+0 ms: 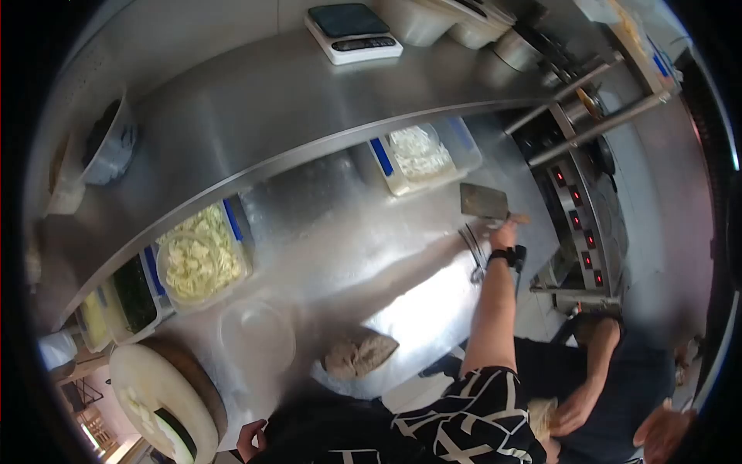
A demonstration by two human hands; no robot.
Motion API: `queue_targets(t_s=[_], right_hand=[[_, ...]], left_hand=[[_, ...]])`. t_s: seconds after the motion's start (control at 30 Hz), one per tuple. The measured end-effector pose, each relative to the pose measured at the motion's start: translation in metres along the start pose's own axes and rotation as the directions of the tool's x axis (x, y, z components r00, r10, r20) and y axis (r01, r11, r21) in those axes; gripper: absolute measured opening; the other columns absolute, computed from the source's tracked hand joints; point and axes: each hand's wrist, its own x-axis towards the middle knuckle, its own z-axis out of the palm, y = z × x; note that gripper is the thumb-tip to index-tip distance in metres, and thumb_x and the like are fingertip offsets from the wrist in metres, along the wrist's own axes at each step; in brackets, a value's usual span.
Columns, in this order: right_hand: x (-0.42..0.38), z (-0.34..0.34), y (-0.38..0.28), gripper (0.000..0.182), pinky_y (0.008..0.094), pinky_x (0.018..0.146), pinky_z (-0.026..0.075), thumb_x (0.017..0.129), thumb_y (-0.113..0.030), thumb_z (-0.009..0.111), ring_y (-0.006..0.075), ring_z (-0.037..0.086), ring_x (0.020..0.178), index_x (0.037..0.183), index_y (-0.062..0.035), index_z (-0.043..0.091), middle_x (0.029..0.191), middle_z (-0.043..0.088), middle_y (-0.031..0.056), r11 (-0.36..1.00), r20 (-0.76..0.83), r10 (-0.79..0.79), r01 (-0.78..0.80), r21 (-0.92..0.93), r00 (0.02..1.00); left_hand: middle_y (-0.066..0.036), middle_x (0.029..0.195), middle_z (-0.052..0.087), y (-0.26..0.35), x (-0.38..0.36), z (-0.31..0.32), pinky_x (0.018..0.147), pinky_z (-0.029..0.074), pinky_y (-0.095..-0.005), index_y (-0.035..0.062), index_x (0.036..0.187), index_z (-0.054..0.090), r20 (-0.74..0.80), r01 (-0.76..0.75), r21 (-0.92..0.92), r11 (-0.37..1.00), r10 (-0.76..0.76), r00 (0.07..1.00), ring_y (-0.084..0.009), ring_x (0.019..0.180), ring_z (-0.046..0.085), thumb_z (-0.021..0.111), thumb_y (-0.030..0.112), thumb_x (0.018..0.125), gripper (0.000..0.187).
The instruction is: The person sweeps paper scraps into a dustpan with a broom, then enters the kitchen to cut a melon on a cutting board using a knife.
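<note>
My right hand, with a dark band on the wrist, stretches to the far right of the steel worktable. It is closed around the wooden handle of a cleaver, whose broad blade lies flat toward the left. Beside that wrist rests a thin dark metal tool, perhaps scissors. At the bottom left, my left hand hangs near the table's front edge, its fingers loosely bent and apart, with nothing visible in them. A crumpled brown cloth and a clear round lid lie between the hands.
A round cutting board holds a knife and pale scraps. Tubs of chopped cabbage and white shreds sit under the shelf, which bears a scale. Another person stands close at right, near the cooker controls.
</note>
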Motion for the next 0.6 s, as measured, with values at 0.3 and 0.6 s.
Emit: queue_targets(t_s=[0.3,0.6], right_hand=[[0.079,0.027,0.057,0.064,0.048,0.093,0.032,0.066,-0.022,0.063,0.0324,0.028,0.121,0.124,-0.0179,0.034,0.132,0.031,0.0034,0.986,0.318,0.069,-0.017,-0.165,0.946],[0.009,0.0,0.034,0.054,0.0399,0.086,0.04,0.059,-0.038,0.063,0.0302,0.048,0.105,0.105,-0.0105,0.054,0.112,0.052,0.0109,0.919,0.291,0.046,0.073,-0.387,0.956]], left_hand=[[-0.012,0.094,0.058,0.034,0.059,0.039,0.079,0.041,-0.0287,0.0006,0.102,0.057,0.222,0.379,-0.047,0.924,-0.36,0.906,-0.0199,0.09,0.054,0.065,0.021,0.072,0.037],[-0.014,0.083,0.059,0.035,0.038,0.027,0.072,0.045,-0.031,0.0047,0.094,0.06,0.095,0.277,0.043,0.96,-0.28,0.955,-0.026,0.079,0.058,0.051,-0.001,0.074,0.022]])
